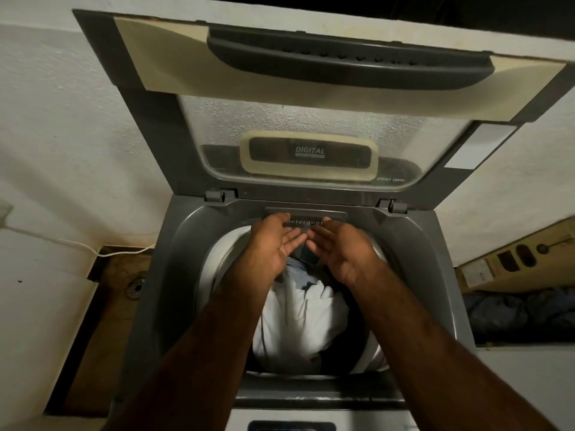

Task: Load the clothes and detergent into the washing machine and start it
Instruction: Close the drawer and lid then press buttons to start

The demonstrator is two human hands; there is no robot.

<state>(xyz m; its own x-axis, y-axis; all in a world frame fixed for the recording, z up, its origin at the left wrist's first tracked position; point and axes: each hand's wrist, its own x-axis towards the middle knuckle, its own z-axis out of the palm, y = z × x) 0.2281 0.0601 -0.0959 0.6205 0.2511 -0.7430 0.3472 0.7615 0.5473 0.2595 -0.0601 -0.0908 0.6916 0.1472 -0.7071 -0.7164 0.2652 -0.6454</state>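
Both hands are reaching to the detergent drawer [306,216] at the back rim of the washing machine [161,259], centre of the frame. The left hand [273,244] and right hand [339,247] are spreading their fingers wide, holding nothing, probably to pull the drawer out. The clothes [298,315] are lying in the drum below; the lid [311,88] is standing open.

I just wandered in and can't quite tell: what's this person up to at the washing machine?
A person is loading a top-loading washing machine whose lid stands open. White and bluish clothes already fill the drum. Both bare hands, the left hand and right hand, are empty with fingers spread, reaching to the drawer marked "Detergent" at the back rim. No detergent container is in view.
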